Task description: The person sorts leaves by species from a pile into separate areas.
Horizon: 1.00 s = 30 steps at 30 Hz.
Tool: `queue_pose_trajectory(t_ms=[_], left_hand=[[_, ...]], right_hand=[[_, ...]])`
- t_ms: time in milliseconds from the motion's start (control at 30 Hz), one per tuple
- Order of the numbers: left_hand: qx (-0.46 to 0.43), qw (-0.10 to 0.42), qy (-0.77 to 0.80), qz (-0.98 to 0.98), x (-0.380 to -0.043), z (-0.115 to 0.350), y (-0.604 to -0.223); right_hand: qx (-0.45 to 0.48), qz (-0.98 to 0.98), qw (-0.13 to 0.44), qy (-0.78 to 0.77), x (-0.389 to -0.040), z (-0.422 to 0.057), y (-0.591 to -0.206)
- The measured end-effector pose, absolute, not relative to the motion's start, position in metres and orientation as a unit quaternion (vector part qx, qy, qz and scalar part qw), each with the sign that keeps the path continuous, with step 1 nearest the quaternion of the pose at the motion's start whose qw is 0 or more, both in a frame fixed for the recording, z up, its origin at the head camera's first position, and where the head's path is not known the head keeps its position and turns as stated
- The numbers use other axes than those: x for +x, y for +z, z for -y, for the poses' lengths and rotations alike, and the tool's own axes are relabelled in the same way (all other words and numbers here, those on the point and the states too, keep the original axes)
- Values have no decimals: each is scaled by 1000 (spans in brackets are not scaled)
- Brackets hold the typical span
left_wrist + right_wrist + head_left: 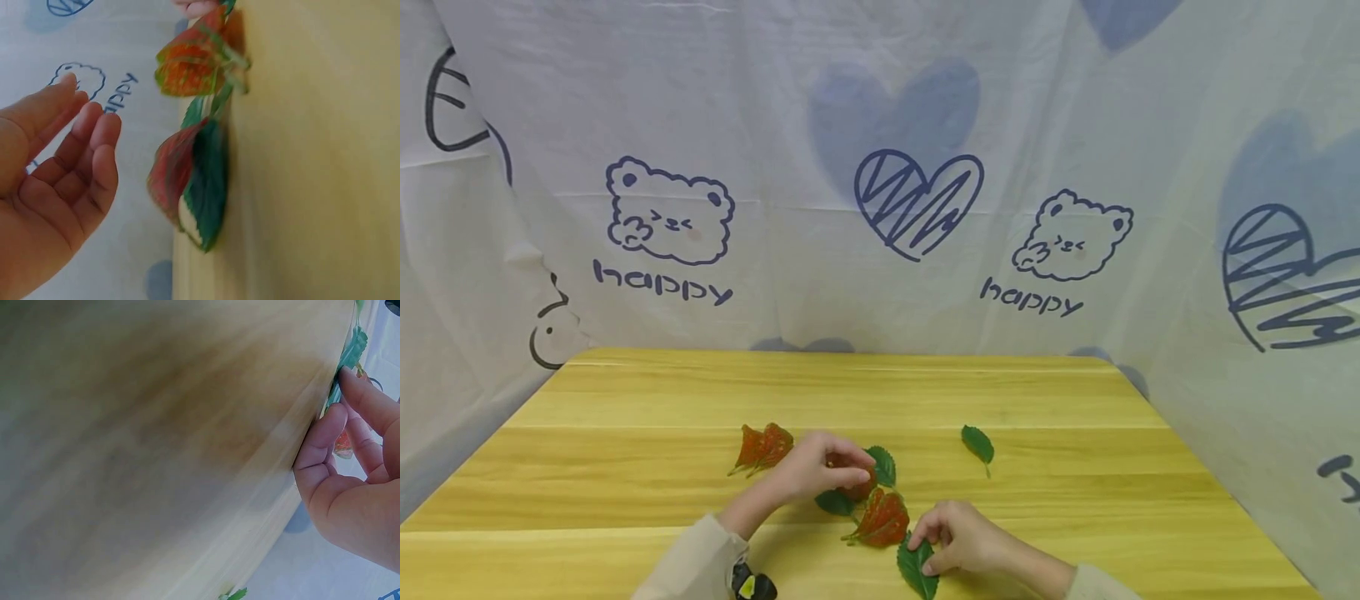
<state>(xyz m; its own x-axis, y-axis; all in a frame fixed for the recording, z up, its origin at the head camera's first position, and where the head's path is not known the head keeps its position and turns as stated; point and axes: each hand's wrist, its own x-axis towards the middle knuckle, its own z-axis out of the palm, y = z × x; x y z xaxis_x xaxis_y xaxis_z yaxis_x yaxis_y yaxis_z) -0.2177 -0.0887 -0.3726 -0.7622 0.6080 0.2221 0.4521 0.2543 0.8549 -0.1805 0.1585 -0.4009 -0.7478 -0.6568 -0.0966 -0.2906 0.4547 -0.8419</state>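
From the head view, the left hand (820, 468) hangs over a red leaf (862, 485), fingers relaxed, thumb spread from fingertips. Small green leaves lie beyond its fingertips (883, 467) and below its palm (835, 502); more red leaves (767, 447) lie to its left. The right hand (966, 537) holds a large green leaf (917, 575) between bent thumb and forefinger, just beside a veined red leaf (882, 518).

The left wrist view shows that hand gripping nothing, its fingertips apart from the leaves.

In the right wrist view, the thumb touches the large green leaf, other fingers curled at the tabletop (187, 456).
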Motion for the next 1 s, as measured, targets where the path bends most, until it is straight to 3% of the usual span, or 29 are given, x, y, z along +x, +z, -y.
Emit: queue_pose_trajectory(t_ms=[333,1000], left_hand=[[382,81,489,-780,-214,77,-383],[321,172,432,-825,-209,65,-390]], right_hand=[[-285,-825,212,-440,-180,-159,-401],[-282,-822,225,-442,-181,-159,-399]])
